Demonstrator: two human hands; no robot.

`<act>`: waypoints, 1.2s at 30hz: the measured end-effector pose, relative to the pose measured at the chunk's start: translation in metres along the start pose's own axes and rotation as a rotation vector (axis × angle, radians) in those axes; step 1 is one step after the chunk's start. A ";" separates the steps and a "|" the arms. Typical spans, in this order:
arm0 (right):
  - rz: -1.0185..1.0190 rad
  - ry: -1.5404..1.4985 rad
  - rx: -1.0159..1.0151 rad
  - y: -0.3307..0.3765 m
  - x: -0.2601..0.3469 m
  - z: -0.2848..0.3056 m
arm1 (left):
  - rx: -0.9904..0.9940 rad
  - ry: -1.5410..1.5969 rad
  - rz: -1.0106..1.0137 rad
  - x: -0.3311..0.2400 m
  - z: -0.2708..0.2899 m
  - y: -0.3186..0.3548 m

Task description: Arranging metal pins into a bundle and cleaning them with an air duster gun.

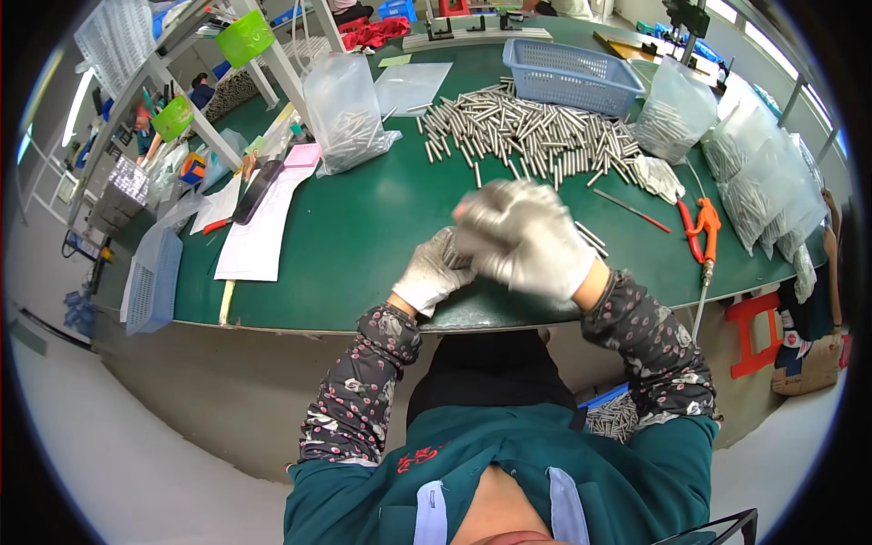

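Observation:
Both my hands wear grey-white gloves and meet above the near edge of the green table (363, 245). My left hand (434, 271) is closed around a bundle of short metal rods (454, 261). My right hand (525, 238) is blurred, lying over the left one and touching the same bundle; its grip is unclear. A large heap of loose metal rods (527, 134) lies further back on the table. A few stray rods (590, 238) rest just right of my hands.
A blue plastic basket (570, 74) stands behind the heap. Clear bags of rods (343, 113) stand at left, more bags (758, 177) at right. An orange air blow gun (704, 238) and red pliers lie at right. Papers (259, 232) lie at left.

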State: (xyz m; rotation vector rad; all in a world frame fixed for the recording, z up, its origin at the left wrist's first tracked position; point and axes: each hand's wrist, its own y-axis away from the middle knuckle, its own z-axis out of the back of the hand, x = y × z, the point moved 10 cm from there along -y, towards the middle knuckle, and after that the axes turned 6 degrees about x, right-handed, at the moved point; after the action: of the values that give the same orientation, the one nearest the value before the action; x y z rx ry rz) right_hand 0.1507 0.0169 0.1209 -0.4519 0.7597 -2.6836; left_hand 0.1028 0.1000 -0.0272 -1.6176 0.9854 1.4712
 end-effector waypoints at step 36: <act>-0.844 -1.110 0.197 0.017 -0.051 -0.102 | -0.066 0.217 -0.145 -0.017 0.011 0.012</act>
State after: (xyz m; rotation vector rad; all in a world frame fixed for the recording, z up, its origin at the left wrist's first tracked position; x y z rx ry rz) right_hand 0.1615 0.0676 0.0183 -2.3004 -0.0811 -2.4065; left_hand 0.0862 0.1055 -0.0117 -1.8858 0.9221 1.2623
